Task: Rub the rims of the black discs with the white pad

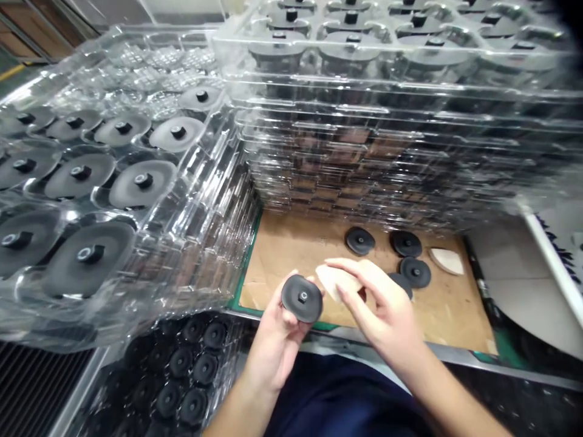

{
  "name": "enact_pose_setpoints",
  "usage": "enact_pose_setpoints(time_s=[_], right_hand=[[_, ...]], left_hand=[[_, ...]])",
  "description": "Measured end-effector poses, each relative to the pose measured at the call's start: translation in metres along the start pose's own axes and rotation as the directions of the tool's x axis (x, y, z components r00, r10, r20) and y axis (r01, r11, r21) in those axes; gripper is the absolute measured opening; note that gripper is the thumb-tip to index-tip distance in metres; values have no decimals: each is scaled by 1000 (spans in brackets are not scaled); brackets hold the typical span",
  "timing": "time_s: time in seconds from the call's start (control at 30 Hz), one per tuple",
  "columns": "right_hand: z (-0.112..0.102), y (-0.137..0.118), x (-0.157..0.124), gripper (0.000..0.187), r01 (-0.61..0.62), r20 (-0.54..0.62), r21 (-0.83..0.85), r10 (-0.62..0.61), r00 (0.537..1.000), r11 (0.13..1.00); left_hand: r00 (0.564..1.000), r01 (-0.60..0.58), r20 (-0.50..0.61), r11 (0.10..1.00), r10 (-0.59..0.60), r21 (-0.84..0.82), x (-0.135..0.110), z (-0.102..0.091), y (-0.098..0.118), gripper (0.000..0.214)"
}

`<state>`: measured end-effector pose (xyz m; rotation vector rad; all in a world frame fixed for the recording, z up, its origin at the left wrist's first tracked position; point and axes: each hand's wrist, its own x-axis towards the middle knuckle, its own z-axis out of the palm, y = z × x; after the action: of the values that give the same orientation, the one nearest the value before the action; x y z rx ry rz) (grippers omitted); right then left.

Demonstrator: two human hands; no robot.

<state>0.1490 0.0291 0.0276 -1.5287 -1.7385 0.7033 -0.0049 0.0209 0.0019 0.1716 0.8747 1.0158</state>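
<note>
My left hand [280,340] is closed round the edge of a round black disc [301,297] with a short raised hub at its centre, its hub side turned up. Close to the right of it, my right hand [387,303] pinches a cream-white, wedge-shaped pad [334,283] between thumb and fingers. A small gap seems to lie between pad and disc. Beyond my right hand, several like black discs, one of them a disc [415,272] near the middle, lie on a cardboard sheet [273,255]. A second pale wedge-shaped pad [446,261] rests to their right.
A tall stack of clear plastic trays [319,109] filled with discs stands behind the cardboard. Another clear tray stack [182,243] rises at the left, partly filled. Lower left, more discs sit in a tray [182,364]. A white curved bin [528,291] is at the right.
</note>
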Motion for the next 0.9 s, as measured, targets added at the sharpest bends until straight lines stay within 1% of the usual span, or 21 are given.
enact_pose_setpoints(time_s=[0.07, 0.1, 0.13, 0.2, 0.23, 0.27, 0.33, 0.37, 0.4, 0.47, 0.5, 0.53, 0.6, 0.63, 0.67, 0.7, 0.73, 0.8, 0.83, 0.9], right_hand=[[-8, -23, -2, 27, 161, -32, 25, -160, 987, 987], [-10, -32, -4, 27, 218, -14, 38, -218, 976, 975], [-12, -37, -6, 27, 247, 23, 49, -249, 968, 968], [-14, -42, -6, 22, 245, 118, 39, -248, 962, 969], [-15, -42, -5, 20, 243, 136, 10, -242, 961, 970], [-16, -42, -3, 20, 248, 110, -30, -244, 964, 968], [-19, -40, -3, 24, 272, 6, -88, -273, 962, 958], [-21, -39, -5, 26, 285, -22, -78, -288, 958, 955], [-23, -39, -7, 26, 299, -18, -40, -300, 954, 953], [-29, -39, -14, 24, 305, 50, 69, -309, 950, 950], [-32, -39, -17, 22, 289, 82, 97, -297, 951, 952], [-33, -40, -18, 21, 269, 87, 90, -276, 957, 959], [-35, -40, -18, 21, 243, 5, -3, -243, 970, 970], [-35, -40, -17, 23, 243, -44, -55, -246, 968, 968], [-36, -40, -17, 25, 258, -71, -82, -264, 962, 963], [-38, -39, -19, 26, 280, -72, -74, -285, 956, 957], [-41, -37, -21, 26, 298, -47, -45, -300, 953, 954], [-50, -32, -31, 24, 307, 54, 22, -308, 950, 951], [-56, -28, -36, 23, 291, 86, 23, -292, 953, 956], [-67, -21, -42, 22, 233, 85, -58, -227, 970, 971]], left_hand=[[998, 40, 43, 999, -42, 36, -1, 8, 1, 71], [996, 58, 62, 997, -61, 51, -1, 11, 1, 71], [994, 72, 74, 996, -76, 61, -2, 13, 1, 71], [995, 76, 62, 994, -81, 76, -3, 18, 1, 69], [996, 71, 54, 994, -76, 85, -3, 20, 0, 69], [995, 69, 61, 993, -75, 91, -4, 21, -2, 67], [991, 68, 111, 993, -79, 101, -5, 24, -4, 60], [986, 64, 146, 993, -78, 101, -6, 25, -5, 59], [981, 59, 179, 993, -76, 98, -8, 26, -5, 60], [974, 54, 215, 995, -72, 89, -10, 28, -5, 64], [974, 57, 215, 994, -76, 93, -11, 30, -5, 66], [975, 64, 206, 992, -85, 107, -12, 32, -5, 68], [977, 87, 177, 984, -115, 155, -14, 39, -7, 69], [978, 93, 171, 980, -124, 176, -14, 41, -8, 69], [976, 94, 175, 978, -127, 185, -15, 43, -9, 68], [973, 94, 192, 979, -129, 179, -15, 44, -10, 67], [968, 96, 213, 982, -130, 164, -15, 43, -10, 65], [961, 111, 239, 984, -142, 139, -14, 40, -12, 60], [958, 126, 241, 983, -157, 137, -14, 38, -13, 60], [956, 154, 231, 979, -181, 131, -12, 36, -15, 60]])
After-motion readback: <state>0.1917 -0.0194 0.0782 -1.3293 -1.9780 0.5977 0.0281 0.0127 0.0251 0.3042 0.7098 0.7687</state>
